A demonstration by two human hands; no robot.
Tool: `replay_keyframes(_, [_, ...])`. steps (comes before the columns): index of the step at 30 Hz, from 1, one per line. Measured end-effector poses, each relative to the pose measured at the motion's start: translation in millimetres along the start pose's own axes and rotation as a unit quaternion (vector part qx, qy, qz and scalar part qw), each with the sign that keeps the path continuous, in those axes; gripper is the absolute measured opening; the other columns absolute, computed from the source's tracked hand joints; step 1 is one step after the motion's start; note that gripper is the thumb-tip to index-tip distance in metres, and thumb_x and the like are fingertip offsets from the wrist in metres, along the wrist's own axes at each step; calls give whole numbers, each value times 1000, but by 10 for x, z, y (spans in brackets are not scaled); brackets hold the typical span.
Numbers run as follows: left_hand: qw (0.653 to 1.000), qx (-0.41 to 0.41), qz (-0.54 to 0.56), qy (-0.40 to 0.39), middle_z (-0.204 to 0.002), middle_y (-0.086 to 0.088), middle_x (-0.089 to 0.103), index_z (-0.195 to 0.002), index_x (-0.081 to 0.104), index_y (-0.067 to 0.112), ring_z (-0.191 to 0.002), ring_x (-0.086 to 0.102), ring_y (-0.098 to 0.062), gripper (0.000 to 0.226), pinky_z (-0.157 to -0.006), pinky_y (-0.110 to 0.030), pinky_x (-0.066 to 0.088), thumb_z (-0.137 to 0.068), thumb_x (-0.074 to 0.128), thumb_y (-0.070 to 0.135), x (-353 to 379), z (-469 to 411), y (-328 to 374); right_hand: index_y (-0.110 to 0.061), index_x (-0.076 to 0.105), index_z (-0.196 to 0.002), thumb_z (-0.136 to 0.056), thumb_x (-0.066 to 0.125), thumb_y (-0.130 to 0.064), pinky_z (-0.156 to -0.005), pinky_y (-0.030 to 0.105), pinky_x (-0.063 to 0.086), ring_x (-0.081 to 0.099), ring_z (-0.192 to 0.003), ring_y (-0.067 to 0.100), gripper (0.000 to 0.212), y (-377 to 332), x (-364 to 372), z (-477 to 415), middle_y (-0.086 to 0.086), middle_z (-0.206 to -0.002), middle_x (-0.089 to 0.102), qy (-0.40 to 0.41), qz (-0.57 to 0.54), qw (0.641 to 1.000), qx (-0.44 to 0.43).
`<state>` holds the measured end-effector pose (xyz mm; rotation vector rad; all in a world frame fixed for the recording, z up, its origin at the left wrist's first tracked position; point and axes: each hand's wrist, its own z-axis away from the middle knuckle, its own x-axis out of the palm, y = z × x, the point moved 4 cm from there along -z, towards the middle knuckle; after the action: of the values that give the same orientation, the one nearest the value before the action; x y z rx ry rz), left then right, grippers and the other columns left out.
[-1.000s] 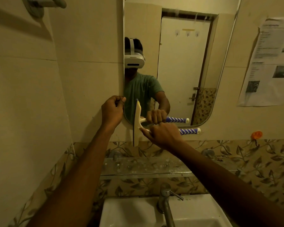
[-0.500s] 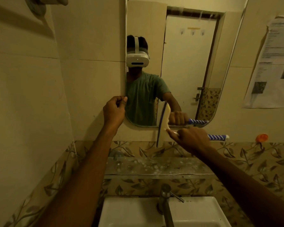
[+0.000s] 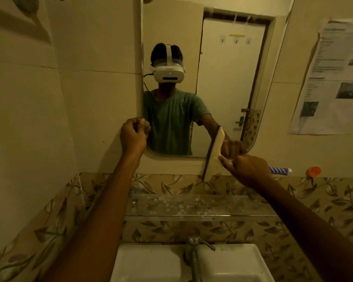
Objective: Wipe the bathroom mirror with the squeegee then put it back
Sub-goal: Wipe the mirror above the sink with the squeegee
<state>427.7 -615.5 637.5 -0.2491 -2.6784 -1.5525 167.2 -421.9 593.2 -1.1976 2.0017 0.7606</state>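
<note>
Right hand (image 3: 251, 169) hides most of squeegee (image 3: 213, 153) handle.

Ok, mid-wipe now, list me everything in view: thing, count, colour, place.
mirror: one, on the cream wall, rounded lower corners
squeegee: one, cream head with dark blade, blue-and-white striped handle, at the mirror's lower right corner
glass shelf: one, clear and spotted, under the mirror
tap: one, metal, over the sink
sink: one, white, bottom centre
orange hook: one, on the wall right of the squeegee
printed sheets: white, stuck on the right wall
left hand: fist at the mirror's left edge
right hand: grip closed on the squeegee
</note>
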Motion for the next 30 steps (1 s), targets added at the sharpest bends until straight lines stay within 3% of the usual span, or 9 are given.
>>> replay_keyframes(3, [1000, 10, -11, 10, -83, 16, 55, -101, 54, 17, -62, 53, 27, 6, -51, 1, 42, -101, 48, 19, 12, 0, -12, -20, 38, -41, -85, 6, -77, -40, 20, 21, 34, -32, 8, 78, 53, 10, 71, -9, -38, 35, -1, 9, 1000, 6])
replay_keyframes(5, [999, 10, -31, 14, -89, 11, 58, -107, 56, 14, -70, 59, 15, 13, -52, -5, 45, -101, 48, 22, 5, -12, -3, -22, 37, -43, -89, 10, -74, -40, 20, 20, 32, -32, 6, 74, -117, -22, 33, -9, -39, 34, 11, -7, 1000, -16])
replay_keyframes(8, [998, 3, -63, 27, -108, -2, 60, -117, 58, 10, -94, 57, -9, 26, -68, -15, 45, -101, 48, 27, -5, -24, 5, -23, 40, -46, -92, 13, -71, -42, 20, 24, 35, -35, 7, 72, -464, -69, -106, -8, -41, 38, 4, -24, 998, -52])
replay_keyframes(10, [997, -2, -64, 37, -112, -6, 62, -117, 60, 9, -99, 57, -16, 27, -77, -25, 47, -100, 49, 27, -11, -30, -3, -22, 39, -45, -92, 13, -71, -43, 21, 23, 36, -37, 8, 72, -577, -77, -180, -6, -43, 39, -1, -23, 998, -61])
replay_keyframes(15, [996, -4, -75, 41, -111, -5, 62, -117, 60, 9, -100, 56, -16, 27, -76, -25, 46, -100, 49, 27, -12, -46, -16, -23, 35, -58, -87, 4, -72, -42, 21, 25, 40, -41, 5, 65, -68, 1, -87, -9, -48, 40, -7, -14, 997, -72])
replay_keyframes(18, [995, 2, -84, 56, -110, -5, 61, -117, 60, 8, -100, 55, -16, 27, -76, -23, 47, -100, 49, 26, 9, -37, -7, -21, 41, -50, -83, 5, -76, -41, 20, 24, 37, -35, 7, 73, 415, 46, 60, -9, -42, 39, -19, -15, 999, -25])
replay_keyframes(21, [994, -4, -84, 63, -116, -11, 62, -118, 59, 8, -106, 57, -22, 27, -89, -34, 50, -100, 50, 26, 14, -27, -6, -22, 39, -45, -81, 2, -76, -42, 20, 23, 33, -32, 8, 75, 567, 39, 135, -8, -39, 36, -13, 4, 1000, -7])
replay_keyframes(26, [995, -31, -72, 59, -114, -6, 64, -116, 63, 14, -105, 59, -19, 24, -86, -31, 51, -98, 54, 28, -22, 3, 30, -23, 38, -47, -90, 10, -70, -39, 19, 23, 30, -31, 6, 70, 229, -69, 85, -9, -39, 34, 18, -35, 998, -46])
replay_keyframes(30, [997, -43, -42, 38, -98, -4, 70, -96, 67, 21, -98, 66, -24, 18, -86, -42, 57, -98, 52, 31, -102, -18, 123, -21, 47, -49, -91, 10, -70, -40, 21, 30, 41, -36, 9, 74, -500, -266, -205, -7, -43, 43, 29, -71, 993, -91])
